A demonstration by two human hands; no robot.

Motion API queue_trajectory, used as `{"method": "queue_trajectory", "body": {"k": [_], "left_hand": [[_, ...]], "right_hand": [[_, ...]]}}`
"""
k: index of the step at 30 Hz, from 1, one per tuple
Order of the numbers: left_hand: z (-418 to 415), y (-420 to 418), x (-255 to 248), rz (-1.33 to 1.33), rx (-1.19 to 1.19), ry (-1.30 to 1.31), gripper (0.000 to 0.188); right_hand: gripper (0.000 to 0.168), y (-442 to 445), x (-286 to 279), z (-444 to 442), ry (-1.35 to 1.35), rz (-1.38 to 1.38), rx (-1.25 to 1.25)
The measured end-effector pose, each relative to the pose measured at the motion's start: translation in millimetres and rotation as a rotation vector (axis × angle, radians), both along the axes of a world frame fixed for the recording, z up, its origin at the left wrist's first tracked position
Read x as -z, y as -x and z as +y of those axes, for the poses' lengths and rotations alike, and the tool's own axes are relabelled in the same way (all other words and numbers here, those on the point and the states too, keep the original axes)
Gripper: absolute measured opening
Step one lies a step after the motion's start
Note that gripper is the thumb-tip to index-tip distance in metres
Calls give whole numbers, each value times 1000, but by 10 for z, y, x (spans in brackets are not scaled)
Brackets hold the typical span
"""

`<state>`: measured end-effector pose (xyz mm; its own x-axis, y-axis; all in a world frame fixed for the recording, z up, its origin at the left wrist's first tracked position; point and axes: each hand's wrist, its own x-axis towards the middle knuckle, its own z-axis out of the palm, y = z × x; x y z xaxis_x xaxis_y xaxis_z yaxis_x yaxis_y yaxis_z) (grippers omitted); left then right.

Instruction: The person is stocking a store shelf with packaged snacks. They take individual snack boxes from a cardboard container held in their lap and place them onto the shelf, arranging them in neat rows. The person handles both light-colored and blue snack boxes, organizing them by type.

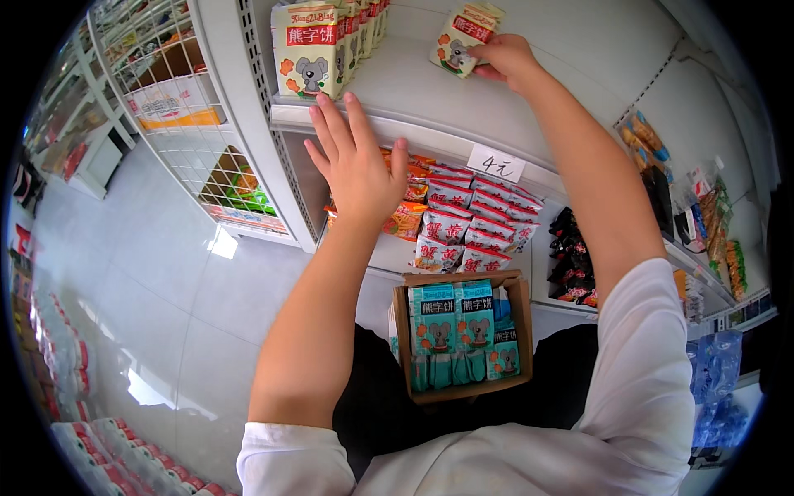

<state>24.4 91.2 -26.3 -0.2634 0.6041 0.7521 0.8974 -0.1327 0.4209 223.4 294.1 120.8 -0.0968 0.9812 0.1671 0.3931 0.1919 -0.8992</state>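
On the upper shelf, my right hand (pixel 505 59) grips a cream snack packet (pixel 460 46) with a red band and a grey cartoon animal; another such packet shows just behind it. My left hand (pixel 361 164) is spread, with its fingertips at the shelf's front edge (pixel 428 131), just below a row of matching cream packets (pixel 308 56) standing upright at the left. It holds nothing that I can see. Below, between the person's legs, an open cardboard box (pixel 469 394) holds teal packets (pixel 434 322) with a similar cartoon animal, some upright and some lying flat.
Red-and-white snack bags (pixel 445 226), orange bags (pixel 406 218) and black bags (pixel 569 260) fill the lower shelf. A handwritten price card (pixel 495 162) hangs on the shelf edge. A wire mesh side panel (pixel 180 111) stands left. Wrapped bottles (pixel 716 384) are at the right.
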Motion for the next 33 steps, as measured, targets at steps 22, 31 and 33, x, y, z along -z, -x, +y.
{"method": "queue_trajectory", "body": {"k": [22, 31, 33], "left_hand": [[246, 35, 221, 73, -31, -122, 94], [143, 40, 142, 93, -48, -68, 92], [141, 65, 128, 87, -55, -86, 92]], "right_hand": [[26, 916, -103, 758, -48, -17, -37], [16, 67, 62, -1385, -311, -319, -433], [8, -210, 255, -2035, -483, -421, -566]]}}
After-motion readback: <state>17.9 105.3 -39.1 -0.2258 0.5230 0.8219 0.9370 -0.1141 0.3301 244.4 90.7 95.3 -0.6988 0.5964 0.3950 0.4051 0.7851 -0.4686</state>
